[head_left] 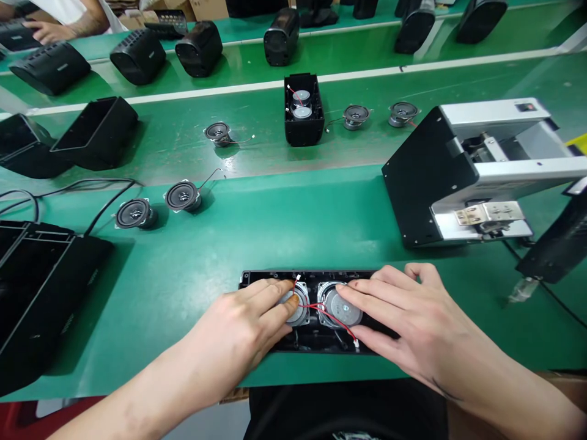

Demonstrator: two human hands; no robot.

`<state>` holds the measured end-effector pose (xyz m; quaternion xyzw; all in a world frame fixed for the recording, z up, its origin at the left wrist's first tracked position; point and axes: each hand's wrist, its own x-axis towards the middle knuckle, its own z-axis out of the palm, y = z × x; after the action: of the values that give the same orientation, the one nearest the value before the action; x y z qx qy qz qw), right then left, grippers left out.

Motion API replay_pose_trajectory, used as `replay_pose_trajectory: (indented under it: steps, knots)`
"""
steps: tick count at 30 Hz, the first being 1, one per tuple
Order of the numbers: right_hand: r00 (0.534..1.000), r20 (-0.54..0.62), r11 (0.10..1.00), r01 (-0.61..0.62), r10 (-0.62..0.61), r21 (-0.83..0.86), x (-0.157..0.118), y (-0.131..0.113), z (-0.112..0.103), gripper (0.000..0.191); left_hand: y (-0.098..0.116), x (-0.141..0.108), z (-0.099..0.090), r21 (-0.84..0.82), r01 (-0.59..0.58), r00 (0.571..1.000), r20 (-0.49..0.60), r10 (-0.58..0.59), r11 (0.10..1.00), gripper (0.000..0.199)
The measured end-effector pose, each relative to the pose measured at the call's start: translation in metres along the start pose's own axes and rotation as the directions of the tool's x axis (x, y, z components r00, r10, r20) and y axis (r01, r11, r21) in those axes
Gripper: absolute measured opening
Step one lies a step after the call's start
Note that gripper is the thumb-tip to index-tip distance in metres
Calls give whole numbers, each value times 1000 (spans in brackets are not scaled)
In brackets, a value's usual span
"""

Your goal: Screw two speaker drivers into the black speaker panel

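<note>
A black speaker housing [321, 343] lies open side up near the table's front edge. Two speaker drivers sit in it, magnets facing up, with red wires [337, 321] ending in small white connectors. My left hand [250, 318] is closed around the left driver [300, 310], its fingertips on the magnet. Around the right driver [343, 308], my right hand [403, 311] has its fingers on the magnet and the thumb low at the side. My fingers hide parts of both drivers and of the housing's ends.
Loose speaker drivers [183, 195] lie at the left and further back. A silver and black machine [426, 183] and a hanging electric screwdriver [557, 238] are at the right. Black housings [98, 134] stand at the left; a co-worker's hand [50, 30] shows behind.
</note>
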<state>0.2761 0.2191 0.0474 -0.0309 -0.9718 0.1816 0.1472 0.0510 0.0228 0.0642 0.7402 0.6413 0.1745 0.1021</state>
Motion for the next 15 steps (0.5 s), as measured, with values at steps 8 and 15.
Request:
replay_pose_trajectory:
  steps: [8,15]
  knots:
    - [1000,18,1000,5,-5,-19,0,0,1,29,3,-3,1,-33,27,998,51,-25,999,28]
    - [1000,13,1000,-18,19,-24,-1,-2,1,26,3,-4,0,-35,30,998,58,-28,999,31]
